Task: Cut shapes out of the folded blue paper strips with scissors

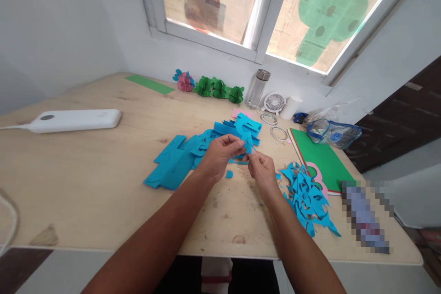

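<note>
Between both hands is a small cut piece of blue paper (247, 141), raised over the table. My left hand (222, 154) pinches its left side between thumb and fingers. The fingertips of my right hand (261, 166) are closed on its lower edge. Folded and cut blue sheets (175, 161) lie under and to the left of my left hand. More blue strips (253, 124) are stacked just behind the hands. A heap of blue scraps (305, 195) sits to the right of my right forearm. One small blue scrap (229, 174) rests on the wood between the wrists.
On the wooden table (103, 170) are a white device (77, 120) at left and green paper ornaments (219, 88) at the back. A glass bottle (258, 89), small fan (274, 102), tape rings (279, 134), green sheets (322, 158) and clear pouch (336, 133) stand or lie at right.
</note>
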Action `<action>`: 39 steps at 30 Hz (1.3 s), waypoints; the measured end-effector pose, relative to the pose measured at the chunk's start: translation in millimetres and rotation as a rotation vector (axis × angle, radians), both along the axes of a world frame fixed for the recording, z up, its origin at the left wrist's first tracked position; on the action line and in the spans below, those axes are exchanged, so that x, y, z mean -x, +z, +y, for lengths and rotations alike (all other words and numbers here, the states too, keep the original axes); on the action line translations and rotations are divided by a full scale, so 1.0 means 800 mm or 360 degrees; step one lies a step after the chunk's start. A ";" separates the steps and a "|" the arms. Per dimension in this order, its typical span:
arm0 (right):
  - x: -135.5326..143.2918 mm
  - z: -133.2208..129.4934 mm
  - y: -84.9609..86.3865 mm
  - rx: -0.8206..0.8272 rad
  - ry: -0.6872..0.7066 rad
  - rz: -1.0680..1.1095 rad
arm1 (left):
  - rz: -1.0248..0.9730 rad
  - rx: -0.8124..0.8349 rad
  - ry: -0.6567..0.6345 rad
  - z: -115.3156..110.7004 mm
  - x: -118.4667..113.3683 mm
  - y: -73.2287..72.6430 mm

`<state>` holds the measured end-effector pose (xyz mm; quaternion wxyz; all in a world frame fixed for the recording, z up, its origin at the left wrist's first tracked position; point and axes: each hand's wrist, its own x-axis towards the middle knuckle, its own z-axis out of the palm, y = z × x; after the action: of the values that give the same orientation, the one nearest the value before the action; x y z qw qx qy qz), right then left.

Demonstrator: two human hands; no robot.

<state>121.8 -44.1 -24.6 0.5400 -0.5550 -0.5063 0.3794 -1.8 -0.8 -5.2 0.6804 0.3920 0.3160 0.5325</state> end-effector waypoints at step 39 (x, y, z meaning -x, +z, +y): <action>-0.002 0.005 0.006 -0.0017 -0.0125 0.0463 | 0.0005 0.0080 0.0006 -0.001 -0.003 -0.002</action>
<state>123.1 -40.4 -19.8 0.6250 -0.5106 -0.4027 0.4317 0.4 -1.6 -6.6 0.6885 0.3749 0.3311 0.5251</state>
